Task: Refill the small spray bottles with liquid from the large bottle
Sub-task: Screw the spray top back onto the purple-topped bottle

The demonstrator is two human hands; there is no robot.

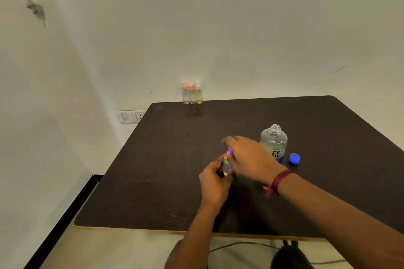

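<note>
1. The left hand (pixel 213 178) is gripping the body of a small clear spray bottle (pixel 227 165), holding it tilted above the dark table (pixel 166 159), nearer the table's front edge than the large bottle (pixel 273 143) is.
2. The right hand (pixel 249 156) is closing its fingers over the purple top (pixel 229 151) of that same small bottle, so both hands are meeting on it, just left of the large bottle. A red thread band (pixel 279 180) is circling the right wrist.
3. The large bottle is standing upright and uncapped, just behind the right hand, its label partly hidden by that hand.
4. A blue cap (pixel 294 158) is sitting on the table just right of the large bottle, close beside its base.
5. Three more small spray bottles (pixel 192 94) are standing upright in a tight row at the table's far edge against the wall, well apart from the large bottle, far to its left and beyond it: two with pink tops, one yellowish with a white top.
</note>
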